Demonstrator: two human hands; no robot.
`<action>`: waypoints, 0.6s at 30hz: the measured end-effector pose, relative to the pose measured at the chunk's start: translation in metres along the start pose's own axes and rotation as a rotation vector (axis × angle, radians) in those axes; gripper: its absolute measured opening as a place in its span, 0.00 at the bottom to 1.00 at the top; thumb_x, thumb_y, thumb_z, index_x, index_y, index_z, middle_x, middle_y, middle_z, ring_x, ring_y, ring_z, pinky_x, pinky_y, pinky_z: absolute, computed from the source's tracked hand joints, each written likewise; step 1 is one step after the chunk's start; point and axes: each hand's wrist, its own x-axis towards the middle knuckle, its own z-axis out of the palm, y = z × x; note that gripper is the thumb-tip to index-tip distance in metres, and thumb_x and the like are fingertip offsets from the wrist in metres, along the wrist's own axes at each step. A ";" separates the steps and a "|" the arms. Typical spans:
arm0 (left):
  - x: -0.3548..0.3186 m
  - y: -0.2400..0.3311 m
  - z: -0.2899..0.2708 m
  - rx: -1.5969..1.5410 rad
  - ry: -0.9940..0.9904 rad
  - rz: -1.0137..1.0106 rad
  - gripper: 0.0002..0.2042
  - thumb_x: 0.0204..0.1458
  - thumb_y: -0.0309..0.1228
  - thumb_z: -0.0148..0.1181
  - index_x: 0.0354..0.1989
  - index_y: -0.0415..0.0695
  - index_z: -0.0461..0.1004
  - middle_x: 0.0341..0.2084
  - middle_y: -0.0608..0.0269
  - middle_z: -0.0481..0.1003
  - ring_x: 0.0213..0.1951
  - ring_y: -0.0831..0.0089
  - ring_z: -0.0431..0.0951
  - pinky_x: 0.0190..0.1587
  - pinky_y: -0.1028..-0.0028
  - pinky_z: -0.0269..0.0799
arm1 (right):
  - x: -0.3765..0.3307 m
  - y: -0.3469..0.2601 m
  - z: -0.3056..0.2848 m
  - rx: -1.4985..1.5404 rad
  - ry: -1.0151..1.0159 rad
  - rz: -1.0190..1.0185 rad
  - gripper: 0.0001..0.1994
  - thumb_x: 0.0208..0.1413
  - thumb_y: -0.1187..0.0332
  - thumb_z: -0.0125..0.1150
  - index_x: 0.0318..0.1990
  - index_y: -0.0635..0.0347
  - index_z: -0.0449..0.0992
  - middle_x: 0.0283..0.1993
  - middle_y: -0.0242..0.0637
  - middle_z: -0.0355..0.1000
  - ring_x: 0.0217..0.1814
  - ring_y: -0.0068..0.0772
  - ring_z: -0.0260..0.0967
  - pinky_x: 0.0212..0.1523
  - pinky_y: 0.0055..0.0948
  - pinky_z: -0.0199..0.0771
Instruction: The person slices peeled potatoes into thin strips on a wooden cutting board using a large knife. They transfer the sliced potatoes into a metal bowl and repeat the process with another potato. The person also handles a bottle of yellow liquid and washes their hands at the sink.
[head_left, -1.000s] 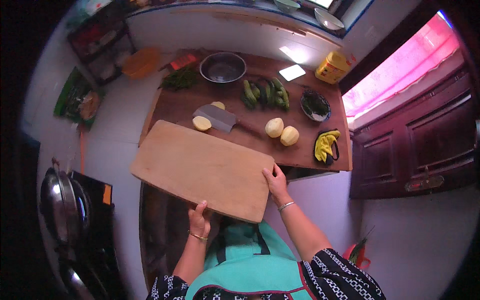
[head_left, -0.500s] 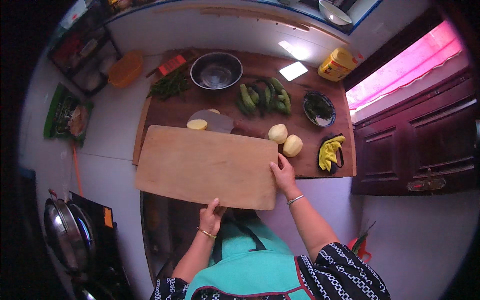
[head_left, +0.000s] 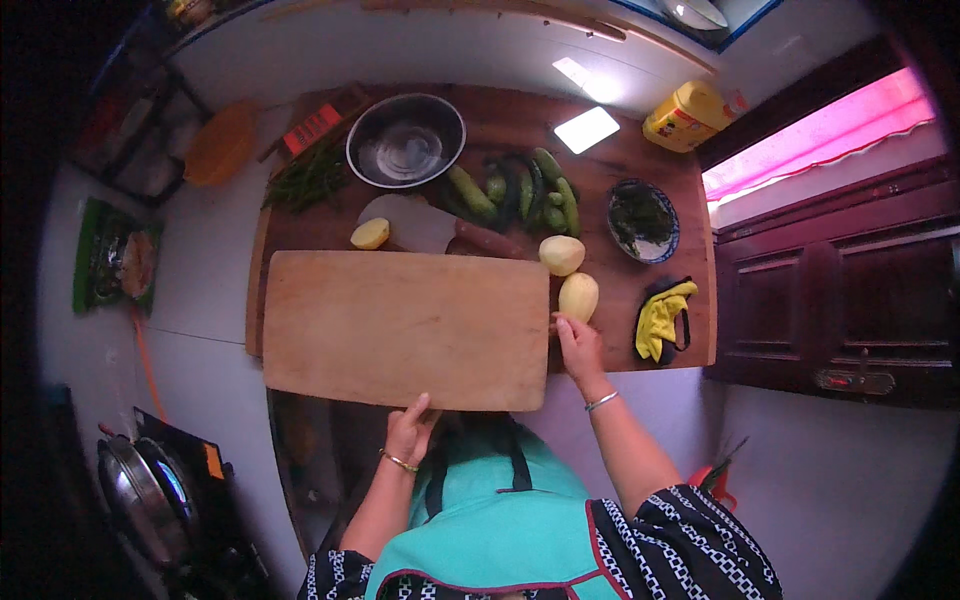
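The step in hand looks to be the setting-down and squaring of the wooden cutting board point(head_left: 405, 328) on the dark wooden surface point(head_left: 620, 170); the board lies flat and near level, its long side running from nine to three o'clock, its near edge overhanging the surface towards the person.

The left hand point(head_left: 408, 432) sits at the board's near edge, at about six o'clock of it; its fingers point(head_left: 418, 408) point up towards twelve and press against the edge, held together rather than clamped around it. The right hand point(head_left: 578, 342) rests at the board's right edge, at about three o'clock; its fingers point(head_left: 562, 322) lie close together, touching the board's side and just beside the nearer peeled potato point(head_left: 579, 296); whether they hold anything cannot be told. Both forearms rise from the lower edge, each wrist with a thin bangle.

Beyond the board, at twelve o'clock, a broad cleaver point(head_left: 412, 222) lies flat with a halved potato point(head_left: 370, 234) touching its left side; a second whole potato point(head_left: 562, 254) sits at about two o'clock; green gourds point(head_left: 515, 190) lie in a heap behind, and a steel bowl point(head_left: 405, 140) stands further back.

As a judgement, the next move calls for freeing one hand to take up a vegetable or the cleaver, once the board sits steady; the overhang asks for care, since weight on the near edge could tip it.
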 end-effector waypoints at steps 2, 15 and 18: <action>0.005 0.002 0.002 -0.004 0.003 -0.012 0.12 0.50 0.27 0.61 0.43 0.40 0.72 0.41 0.62 0.74 0.46 0.67 0.74 0.54 0.61 0.68 | 0.021 -0.002 0.001 0.022 0.015 0.000 0.12 0.59 0.65 0.51 0.42 0.64 0.76 0.34 0.36 0.77 0.37 0.22 0.73 0.40 0.24 0.71; -0.001 0.110 0.006 0.917 -0.270 -0.475 0.18 0.53 0.38 0.59 0.45 0.37 0.71 0.36 0.56 0.77 0.36 0.71 0.79 0.42 0.73 0.74 | 0.130 -0.113 0.049 -0.272 -0.085 -0.723 0.13 0.48 0.69 0.58 0.43 0.57 0.73 0.42 0.42 0.73 0.46 0.45 0.69 0.46 0.38 0.70; 0.014 0.178 0.029 0.762 -0.306 0.093 0.09 0.53 0.33 0.58 0.37 0.41 0.75 0.28 0.65 0.76 0.31 0.76 0.76 0.35 0.77 0.72 | 0.159 -0.132 0.085 -0.432 -0.251 -0.681 0.16 0.45 0.70 0.60 0.44 0.57 0.71 0.40 0.43 0.71 0.44 0.48 0.68 0.45 0.41 0.70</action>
